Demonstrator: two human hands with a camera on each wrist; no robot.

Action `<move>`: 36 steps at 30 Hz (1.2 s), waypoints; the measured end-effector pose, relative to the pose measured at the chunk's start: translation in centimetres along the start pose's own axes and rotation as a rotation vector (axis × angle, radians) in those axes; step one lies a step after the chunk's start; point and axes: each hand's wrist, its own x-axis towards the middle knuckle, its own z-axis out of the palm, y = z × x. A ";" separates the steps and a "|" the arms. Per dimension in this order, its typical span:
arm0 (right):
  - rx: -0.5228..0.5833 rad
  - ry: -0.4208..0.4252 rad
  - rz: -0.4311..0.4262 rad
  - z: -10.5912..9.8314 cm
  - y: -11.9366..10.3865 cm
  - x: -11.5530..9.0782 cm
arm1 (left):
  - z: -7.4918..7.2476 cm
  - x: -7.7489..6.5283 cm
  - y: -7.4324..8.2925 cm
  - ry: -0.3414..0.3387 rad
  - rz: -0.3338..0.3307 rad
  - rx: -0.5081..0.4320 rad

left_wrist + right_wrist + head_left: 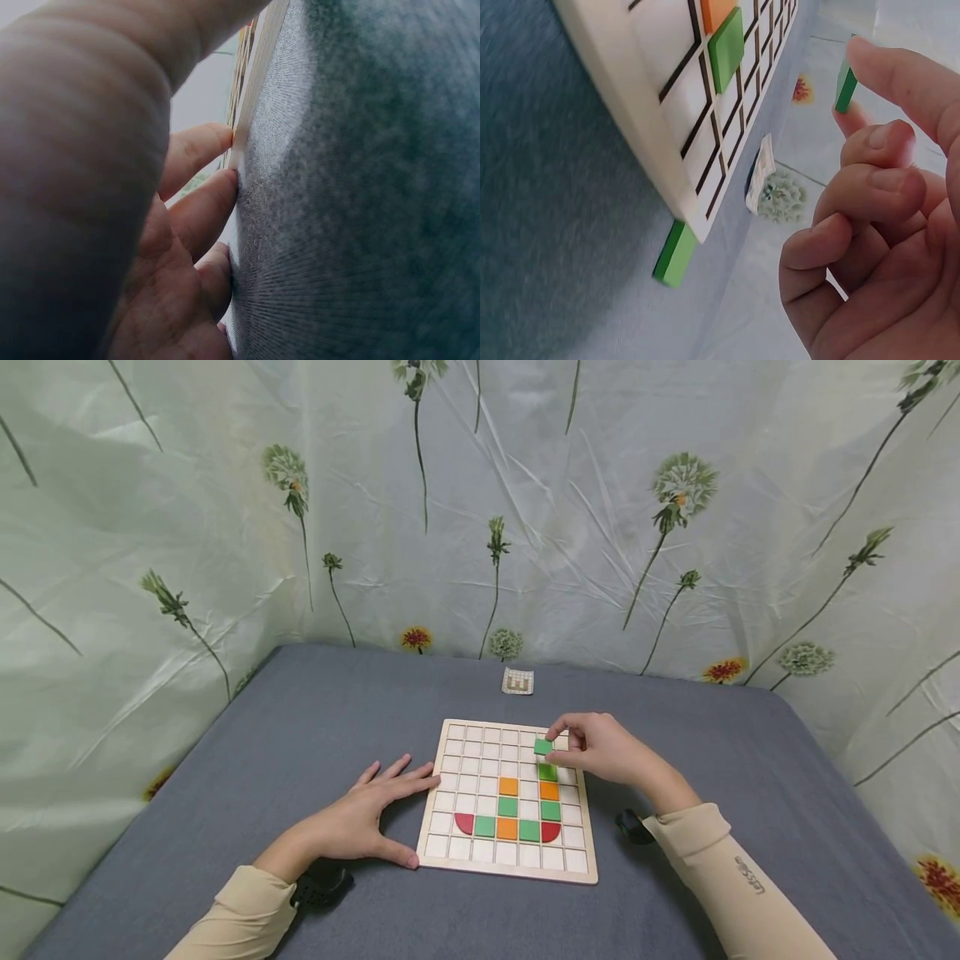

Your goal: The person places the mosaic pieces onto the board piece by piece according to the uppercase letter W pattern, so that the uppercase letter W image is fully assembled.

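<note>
A light wooden board (470, 766) with a square grid lies on the table. My right hand (603, 752) pinches a green square tile (543, 747) between thumb and index finger, over the board's far right part. In the right wrist view this tile (845, 90) appears edge-on at the fingertips, the other fingers curled. Below it in the head view, another green tile (547, 772) sits in the grid above an orange tile (549, 791). More green and orange squares and two red quarter-round tiles (464, 823) form a pattern. My left hand (360, 818) lies spread, thumb and fingertips at the board's left edge.
Beyond the board lies a small pattern card (517, 682). A loose green tile (675, 255) rests on the table by the board's corner in the right wrist view. Grey cloth (337, 710) covers the table; a flower-print curtain (480, 460) hangs behind.
</note>
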 end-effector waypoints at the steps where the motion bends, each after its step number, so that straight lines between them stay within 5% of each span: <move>1: 0.002 -0.002 -0.007 0.1 -0.1 0.1 | 0.0 0.0 0.0 0.001 0.000 -0.001; 21: 0.058 -0.060 -0.013 2.6 -2.2 1.6 | 0.0 0.0 0.0 -0.004 -0.011 0.005; 36: 0.120 -0.180 -0.053 4.7 -3.2 2.5 | 0.1 0.0 -0.2 -0.002 0.000 0.006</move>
